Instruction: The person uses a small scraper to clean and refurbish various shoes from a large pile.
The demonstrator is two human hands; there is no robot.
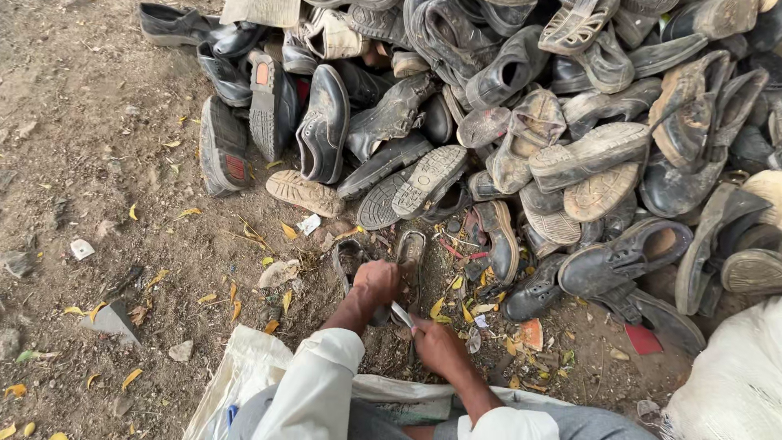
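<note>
Head view is looking down past the person's knees at bare dirt ground [98, 147], where everything is lying. Far beyond both hands, a big heap of worn shoes [521, 122] is spreading across the top and right, soles and uppers jumbled, seemingly dumped as stock within reach. Under the forearms a white sack [244, 367] is lying flat, probably serving as a seat or a work mat. Just ahead of the left hand [376, 281], a shoe sole [410, 257] is lying on the dirt; the hand is clenching down on it, apparently pinning it steady. Close beside it, toward the body, the right hand [436, 344] is grasping a small metal blade [401, 314], its tip angling up toward the pinned piece. Yellow leaves [130, 376] and scraps are scattering around both grips, likely trimmings and litter.
</note>
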